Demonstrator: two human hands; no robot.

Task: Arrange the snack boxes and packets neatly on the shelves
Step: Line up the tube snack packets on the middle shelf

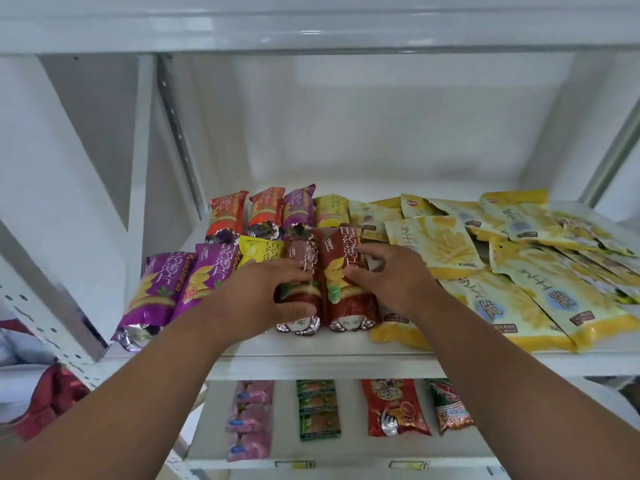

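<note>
At the shelf front edge, the left hand and right hand each grip a maroon packet; squeezing could nudge the yellow packets off.

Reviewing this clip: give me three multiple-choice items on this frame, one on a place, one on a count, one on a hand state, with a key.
1. Where do the yellow flat packets lie?
A. right part of the hand-level shelf
B. lower shelf
C. left of the purple packets

2. How many purple packets lie in the front row, left of the hands?
A. none
B. two
C. five

3. What is the right hand doing?
A. hanging idle
B. gripping a dark red packet
C. holding a green packet

Key: 1 A, they overlap there; 2 B, two lie side by side; 3 B, its fingers curl round it.
</note>
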